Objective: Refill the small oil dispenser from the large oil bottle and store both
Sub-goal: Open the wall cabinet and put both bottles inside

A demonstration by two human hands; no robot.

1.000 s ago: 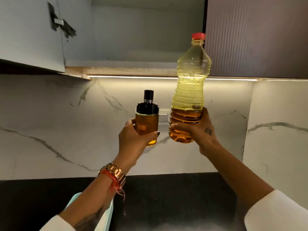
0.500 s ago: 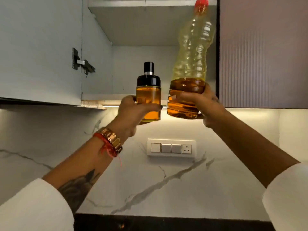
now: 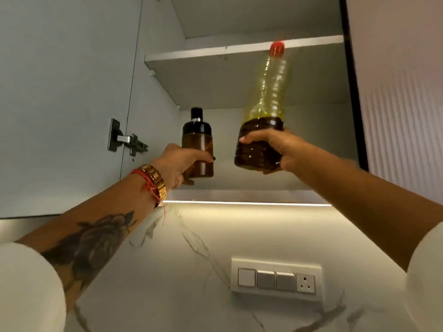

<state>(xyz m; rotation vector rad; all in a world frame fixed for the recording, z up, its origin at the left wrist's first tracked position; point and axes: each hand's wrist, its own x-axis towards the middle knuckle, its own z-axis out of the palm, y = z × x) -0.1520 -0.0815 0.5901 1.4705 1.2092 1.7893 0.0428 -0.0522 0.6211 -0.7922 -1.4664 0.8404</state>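
Up at cabinet height, my left hand (image 3: 178,164) is wrapped round the lower half of the dispenser (image 3: 197,143), thumb across its front and fingers behind, so the black cap stays on top and the amber body stands upright. My right hand (image 3: 268,149) grips the bottle (image 3: 263,111) low down, fingers curled round the ribbed base where the remaining oil sits; holding it there puts the weight in my palm, I'd say, and lets the long, nearly empty neck lean toward 1 o'clock, its red cap just under the edge of the upper shelf (image 3: 239,47). The two containers are side by side but apart, dispenser at 9 o'clock of the bottle, both in front of the open cabinet's lower compartment and above its floor; neither looks to be set down yet. I carry one in each hand so both can go in at one reach. The dispenser looks full and both caps are on, so the refill seems done and this is the storing step. Further out, the open door (image 3: 60,92) with its hinge (image 3: 124,140) stands at 9 o'clock, a ribbed door (image 3: 402,80) at 3 o'clock. At 6 o'clock a light strip (image 3: 247,202) runs under the cabinet, and below it a switch plate (image 3: 275,279) sits on the marble wall (image 3: 167,271).
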